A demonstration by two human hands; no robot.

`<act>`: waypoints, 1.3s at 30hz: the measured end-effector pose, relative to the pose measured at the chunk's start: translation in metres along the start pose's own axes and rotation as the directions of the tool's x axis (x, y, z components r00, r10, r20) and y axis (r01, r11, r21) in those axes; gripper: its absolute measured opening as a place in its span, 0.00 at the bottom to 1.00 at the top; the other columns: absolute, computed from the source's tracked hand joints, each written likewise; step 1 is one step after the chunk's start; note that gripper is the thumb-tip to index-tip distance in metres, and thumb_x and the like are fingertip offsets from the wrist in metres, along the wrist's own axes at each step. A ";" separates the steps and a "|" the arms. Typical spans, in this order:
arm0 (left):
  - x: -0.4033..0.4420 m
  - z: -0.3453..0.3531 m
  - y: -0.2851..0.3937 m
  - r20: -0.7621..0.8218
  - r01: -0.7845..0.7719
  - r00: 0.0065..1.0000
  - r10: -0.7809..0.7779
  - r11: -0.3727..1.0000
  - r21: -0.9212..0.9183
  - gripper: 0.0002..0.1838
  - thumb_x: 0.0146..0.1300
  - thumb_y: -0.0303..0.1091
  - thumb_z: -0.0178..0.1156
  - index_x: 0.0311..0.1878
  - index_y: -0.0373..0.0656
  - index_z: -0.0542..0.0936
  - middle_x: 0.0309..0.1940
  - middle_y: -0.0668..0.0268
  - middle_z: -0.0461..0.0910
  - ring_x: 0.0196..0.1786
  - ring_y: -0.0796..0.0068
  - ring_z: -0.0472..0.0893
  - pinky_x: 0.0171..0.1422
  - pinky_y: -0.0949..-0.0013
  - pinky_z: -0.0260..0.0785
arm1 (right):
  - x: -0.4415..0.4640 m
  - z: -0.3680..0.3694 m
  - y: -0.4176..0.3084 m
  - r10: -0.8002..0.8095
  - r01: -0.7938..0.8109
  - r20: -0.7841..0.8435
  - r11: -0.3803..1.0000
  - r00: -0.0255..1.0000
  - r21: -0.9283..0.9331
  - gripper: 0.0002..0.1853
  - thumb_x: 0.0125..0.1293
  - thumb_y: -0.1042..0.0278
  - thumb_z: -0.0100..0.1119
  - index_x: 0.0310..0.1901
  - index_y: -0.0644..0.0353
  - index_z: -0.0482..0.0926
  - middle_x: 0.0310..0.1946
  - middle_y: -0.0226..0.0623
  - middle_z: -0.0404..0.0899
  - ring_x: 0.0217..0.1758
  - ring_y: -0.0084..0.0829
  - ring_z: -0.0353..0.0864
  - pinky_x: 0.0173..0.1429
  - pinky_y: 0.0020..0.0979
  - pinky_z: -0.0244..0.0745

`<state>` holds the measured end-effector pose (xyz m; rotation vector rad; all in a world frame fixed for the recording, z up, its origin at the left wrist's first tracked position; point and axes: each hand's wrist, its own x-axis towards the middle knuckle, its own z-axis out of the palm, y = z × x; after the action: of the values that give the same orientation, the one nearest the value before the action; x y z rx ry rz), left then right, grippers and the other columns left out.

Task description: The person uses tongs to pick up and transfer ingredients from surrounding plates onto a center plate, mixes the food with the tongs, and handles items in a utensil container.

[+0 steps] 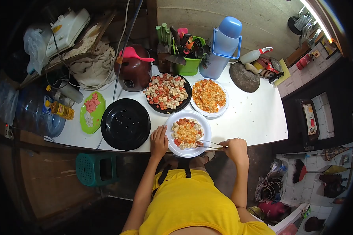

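My right hand is closed around metal tongs, whose two prongs reach over the right rim of a white plate. Their tips are at a small reddish piece at the food's edge. The plate holds a yellow-orange shredded mix ringed by red and pale chunks. Fingers stretched out, my left hand lies at the plate's left rim, next to an almost bare black plate. Behind are a black plate heaped with red and pale chunks and a white plate of orange-yellow shreds.
A green tray with pink and white bits lies left, near an oil bottle. Along the back stand a dark red rice cooker, a green utensil holder, a blue jug and a spray bottle. A green stool stands below.
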<state>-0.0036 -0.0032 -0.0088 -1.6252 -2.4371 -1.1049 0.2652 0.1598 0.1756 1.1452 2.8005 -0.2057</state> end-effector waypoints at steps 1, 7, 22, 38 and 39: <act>0.000 0.000 0.000 0.004 -0.002 1.000 0.002 1.000 0.004 0.26 0.64 0.28 0.52 0.67 0.41 0.71 0.63 0.54 0.73 0.68 0.56 0.69 0.73 0.52 0.56 | 0.000 0.001 0.000 -0.004 0.004 -0.004 1.000 1.000 -0.014 0.12 0.51 0.69 0.65 0.37 0.41 0.90 0.23 0.38 0.83 0.28 0.39 0.83 0.37 0.37 0.77; 0.000 0.000 -0.001 0.001 -0.004 1.000 0.004 1.000 -0.001 0.26 0.64 0.29 0.52 0.67 0.41 0.71 0.62 0.54 0.73 0.68 0.56 0.69 0.73 0.52 0.56 | 0.001 0.001 -0.004 0.003 -0.003 0.002 0.998 1.000 -0.068 0.12 0.52 0.68 0.64 0.37 0.40 0.90 0.22 0.37 0.82 0.27 0.38 0.83 0.36 0.37 0.76; 0.000 0.001 -0.001 -0.018 -0.013 1.000 0.013 1.000 -0.004 0.26 0.63 0.28 0.53 0.66 0.41 0.71 0.61 0.54 0.74 0.67 0.56 0.70 0.72 0.53 0.57 | 0.019 -0.001 0.005 -0.156 0.151 -0.052 0.984 0.986 -0.091 0.08 0.55 0.65 0.64 0.35 0.39 0.90 0.21 0.33 0.82 0.25 0.36 0.82 0.33 0.36 0.75; 0.001 -0.001 0.003 -0.017 0.004 1.000 -0.005 1.000 -0.005 0.26 0.63 0.26 0.52 0.66 0.41 0.72 0.62 0.55 0.74 0.68 0.56 0.69 0.72 0.54 0.56 | 0.058 0.000 0.020 -0.362 0.356 0.005 0.913 0.932 -0.199 0.08 0.55 0.64 0.65 0.36 0.38 0.89 0.27 0.27 0.84 0.29 0.32 0.82 0.38 0.34 0.75; 0.001 -0.001 0.003 -0.016 0.008 1.000 -0.008 1.000 -0.005 0.26 0.63 0.26 0.52 0.66 0.41 0.72 0.62 0.55 0.74 0.68 0.56 0.69 0.72 0.54 0.56 | 0.059 0.002 0.022 -0.386 0.373 -0.030 0.908 0.922 -0.191 0.09 0.55 0.65 0.65 0.35 0.37 0.89 0.24 0.28 0.83 0.29 0.32 0.82 0.38 0.34 0.74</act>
<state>-0.0018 -0.0023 -0.0055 -1.6037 -2.4350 -1.1216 0.2389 0.2154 0.1625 0.5690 3.0001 0.0605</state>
